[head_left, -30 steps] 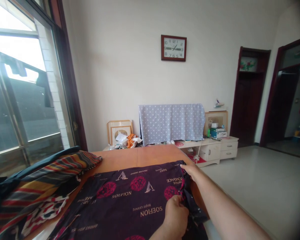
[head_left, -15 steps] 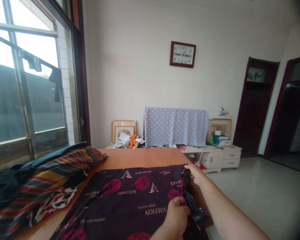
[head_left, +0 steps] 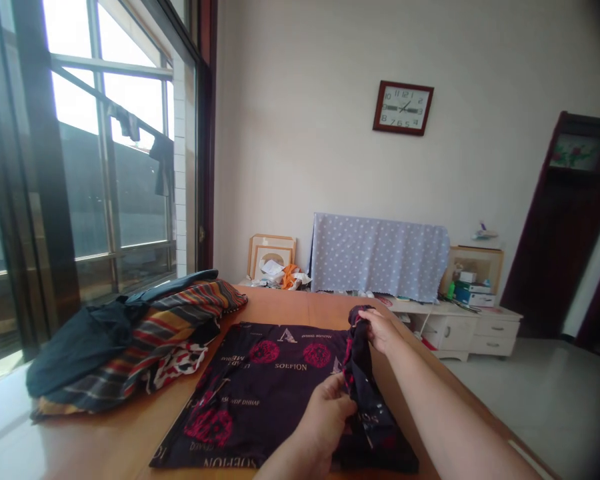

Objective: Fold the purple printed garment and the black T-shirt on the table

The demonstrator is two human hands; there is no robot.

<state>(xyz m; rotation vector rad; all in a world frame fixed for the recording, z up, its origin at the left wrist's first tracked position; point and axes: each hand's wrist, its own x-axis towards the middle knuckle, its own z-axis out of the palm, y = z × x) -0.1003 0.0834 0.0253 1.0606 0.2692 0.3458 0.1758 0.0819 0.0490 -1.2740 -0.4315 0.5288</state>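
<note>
A dark purple printed cloth [head_left: 280, 387] with pink round motifs and pale lettering lies spread on the wooden table [head_left: 290, 307]. Along its right side the fabric is lifted and turned over toward the left. My right hand [head_left: 379, 328] pinches the bunched far end of that side. Nearer to me, my left hand [head_left: 329, 408] is closed on the same turned-over edge, thumb against the fingers. Part of the folded section hangs between and to the right of both hands.
A heap of clothes, with a striped garment [head_left: 175, 333] and a dark blue one [head_left: 85, 353], sits on the table's left by the window. Beyond the table stand a white cabinet [head_left: 493, 337] and something draped with a dotted cloth [head_left: 380, 257]. A clock [head_left: 404, 108] hangs above.
Both hands have moved the cloth's right edge up and leftward over the rest, so more of it is folded over. The view has turned left, showing more of the clothes heap.
</note>
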